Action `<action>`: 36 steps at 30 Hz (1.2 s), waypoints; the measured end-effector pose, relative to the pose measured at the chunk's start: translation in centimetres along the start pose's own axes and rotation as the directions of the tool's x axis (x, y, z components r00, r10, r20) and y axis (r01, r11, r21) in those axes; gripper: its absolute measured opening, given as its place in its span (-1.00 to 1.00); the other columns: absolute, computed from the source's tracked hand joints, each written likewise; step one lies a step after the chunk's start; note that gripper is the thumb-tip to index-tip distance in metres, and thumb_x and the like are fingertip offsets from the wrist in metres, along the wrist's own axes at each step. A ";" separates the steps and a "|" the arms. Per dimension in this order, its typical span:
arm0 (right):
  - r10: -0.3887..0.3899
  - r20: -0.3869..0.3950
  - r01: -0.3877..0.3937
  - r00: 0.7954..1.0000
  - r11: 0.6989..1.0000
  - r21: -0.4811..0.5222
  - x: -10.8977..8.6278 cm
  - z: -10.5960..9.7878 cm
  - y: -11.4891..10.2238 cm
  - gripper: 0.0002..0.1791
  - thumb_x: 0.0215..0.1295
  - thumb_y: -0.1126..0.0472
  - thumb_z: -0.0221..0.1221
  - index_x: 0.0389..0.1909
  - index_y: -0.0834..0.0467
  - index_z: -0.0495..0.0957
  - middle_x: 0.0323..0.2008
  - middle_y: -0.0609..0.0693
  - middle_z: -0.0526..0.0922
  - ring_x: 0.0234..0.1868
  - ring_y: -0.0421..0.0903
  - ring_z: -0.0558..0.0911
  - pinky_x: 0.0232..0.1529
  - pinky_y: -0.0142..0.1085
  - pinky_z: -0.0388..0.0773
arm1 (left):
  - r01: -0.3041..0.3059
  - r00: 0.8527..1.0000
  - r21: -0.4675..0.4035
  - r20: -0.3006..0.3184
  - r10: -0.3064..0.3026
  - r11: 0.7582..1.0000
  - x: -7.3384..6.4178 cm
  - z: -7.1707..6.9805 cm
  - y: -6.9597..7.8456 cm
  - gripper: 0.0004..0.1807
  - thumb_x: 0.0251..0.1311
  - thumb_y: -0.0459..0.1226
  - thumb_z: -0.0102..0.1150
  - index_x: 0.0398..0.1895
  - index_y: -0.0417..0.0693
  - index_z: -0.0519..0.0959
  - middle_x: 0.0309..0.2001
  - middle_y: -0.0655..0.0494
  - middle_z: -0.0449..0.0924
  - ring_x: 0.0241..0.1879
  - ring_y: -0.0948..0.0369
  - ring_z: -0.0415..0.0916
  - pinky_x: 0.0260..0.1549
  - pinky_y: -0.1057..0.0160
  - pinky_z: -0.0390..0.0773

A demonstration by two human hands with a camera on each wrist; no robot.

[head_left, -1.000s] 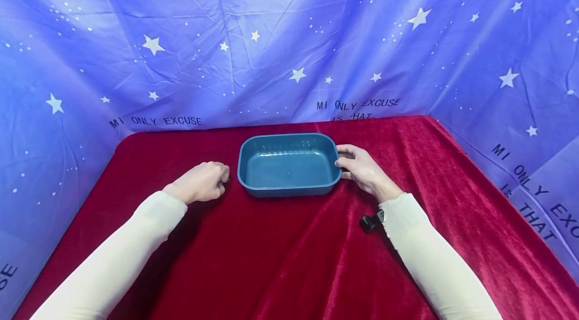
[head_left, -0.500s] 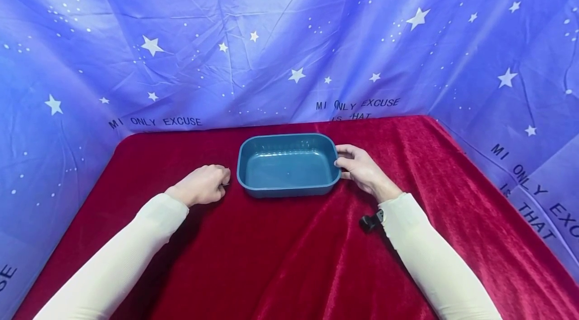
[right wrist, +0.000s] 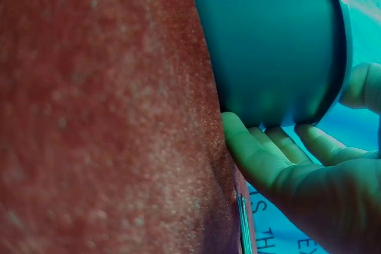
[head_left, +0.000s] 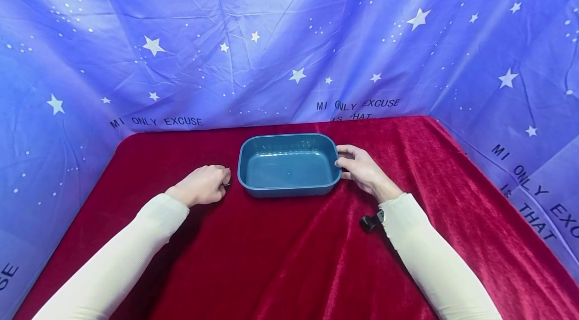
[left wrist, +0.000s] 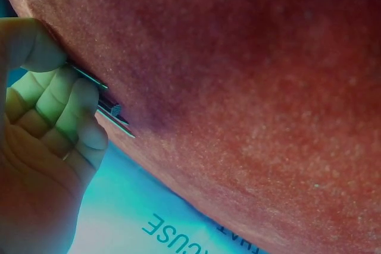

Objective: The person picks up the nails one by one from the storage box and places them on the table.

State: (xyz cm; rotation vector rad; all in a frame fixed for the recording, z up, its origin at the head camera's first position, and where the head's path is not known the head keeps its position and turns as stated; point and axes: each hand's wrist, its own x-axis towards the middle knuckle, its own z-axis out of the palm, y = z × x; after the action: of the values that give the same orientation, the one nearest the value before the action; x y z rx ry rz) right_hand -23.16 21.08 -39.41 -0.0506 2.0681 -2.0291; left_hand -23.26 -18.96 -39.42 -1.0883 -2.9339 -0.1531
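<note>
A dark blue-green plastic box (head_left: 289, 191), rectangular with rounded corners, sits on the red cloth with nothing visible inside. At its right end is my right hand (head_left: 364, 169), holding it with the thumb at the rim and the other fingers (right wrist: 256, 153) along the outer wall. To the left of the box, my left hand (head_left: 201, 184) is curled low over the cloth. Its thumb and fingers pinch a small thin metal object (left wrist: 122, 124) with narrow strips and a cross-hatched bit between them. Most of that object is hidden in the fingers; I cannot tell its kind.
Red velvet cloth (head_left: 253, 249) covers the table, wrinkled towards the right. Blue star-printed curtains (head_left: 271, 59) stand behind and at both sides. A thin shiny metal strip (right wrist: 244, 224) shows by the cloth below the right hand. A black wrist camera (head_left: 372, 222) sits at the right cuff.
The left hand has shifted slightly towards the near side and right over the last second. The box and right hand have stayed in place.
</note>
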 end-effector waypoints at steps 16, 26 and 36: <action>-0.003 0.003 0.003 1.000 1.000 0.001 0.2 -0.1 0.1 -0.43 0.21 0.44 -0.02 0.29 0.37 0.21 0.14 0.37 0.37 -0.13 0.00 0.55 -0.12 -0.13 0.61 | 0.007 1.000 -0.023 0.004 -0.007 1.000 0.0 0.0 0.0 -0.79 -0.17 -0.44 0.05 -0.64 0.04 0.29 -0.57 0.23 0.31 -0.54 0.21 0.32 -0.49 0.26 0.40; -0.005 0.007 0.005 1.000 1.000 -0.003 0.2 -0.2 0.0 -0.45 0.24 0.43 -0.03 0.28 0.38 0.22 0.12 0.38 0.37 -0.13 0.02 0.55 -0.09 -0.10 0.60 | 0.023 1.000 -0.039 -0.013 -0.024 0.999 -0.2 -0.1 0.1 -0.81 -0.12 -0.37 0.11 -0.63 0.03 0.31 -0.60 0.21 0.26 -0.55 0.19 0.30 -0.48 0.23 0.37; -0.023 -0.002 0.023 1.000 0.999 -0.024 0.0 -0.5 -0.4 -0.47 0.27 0.37 -0.04 0.27 0.41 0.22 0.09 0.34 0.36 -0.16 -0.04 0.56 -0.10 -0.18 0.61 | 0.032 0.994 -0.030 -0.103 -0.035 0.999 -0.5 -1.6 0.3 -0.90 -0.09 -0.32 0.16 -0.54 -0.01 0.42 -0.51 0.20 0.37 -0.51 0.20 0.36 -0.43 0.18 0.47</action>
State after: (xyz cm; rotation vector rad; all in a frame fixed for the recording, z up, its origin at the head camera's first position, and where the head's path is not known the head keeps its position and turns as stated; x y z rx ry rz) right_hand -23.27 21.61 -39.00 -0.0765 2.1031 -2.0190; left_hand -22.68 -19.21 -37.85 -1.0022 -2.8671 -0.2439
